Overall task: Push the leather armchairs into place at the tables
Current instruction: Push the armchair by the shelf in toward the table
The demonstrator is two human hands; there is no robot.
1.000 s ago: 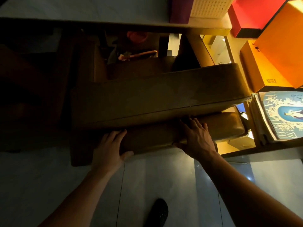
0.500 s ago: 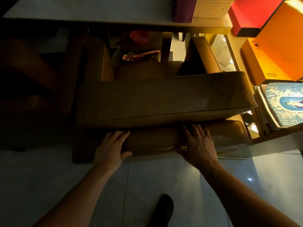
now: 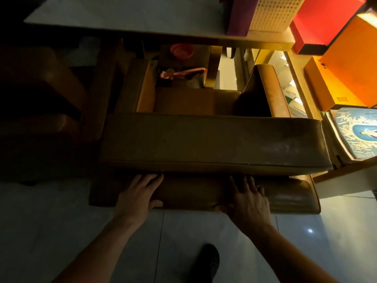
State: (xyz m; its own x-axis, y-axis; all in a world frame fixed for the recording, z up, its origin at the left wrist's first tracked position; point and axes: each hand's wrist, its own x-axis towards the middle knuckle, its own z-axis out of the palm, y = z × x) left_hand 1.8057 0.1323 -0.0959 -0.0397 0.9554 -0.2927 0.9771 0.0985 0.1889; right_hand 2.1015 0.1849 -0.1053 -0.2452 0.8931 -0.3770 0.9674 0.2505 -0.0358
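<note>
I look down on the back of a brown leather armchair (image 3: 214, 139) that faces a white-topped table (image 3: 122, 15). Its seat and both armrests reach toward the table's edge. My left hand (image 3: 138, 195) lies flat on the lower padded roll of the chair's back, fingers spread, thumb at the roll's bottom edge. My right hand (image 3: 248, 201) presses the same roll further right, also flat with fingers apart. A second, darker armchair (image 3: 51, 119) stands close on the left, mostly in shadow.
A red box (image 3: 326, 19), an orange box (image 3: 350, 64) and a stack of printed posters (image 3: 357, 133) crowd the right side. A perforated white box (image 3: 273, 13) sits on the table. A red bowl (image 3: 181, 51) lies under it. My dark shoe (image 3: 210, 262) stands on pale floor tiles.
Both hands stay flat on the chair's back. The view has tilted so more of the seat, armrests and tabletop shows. My shoe has stepped a little forward and to the right.
</note>
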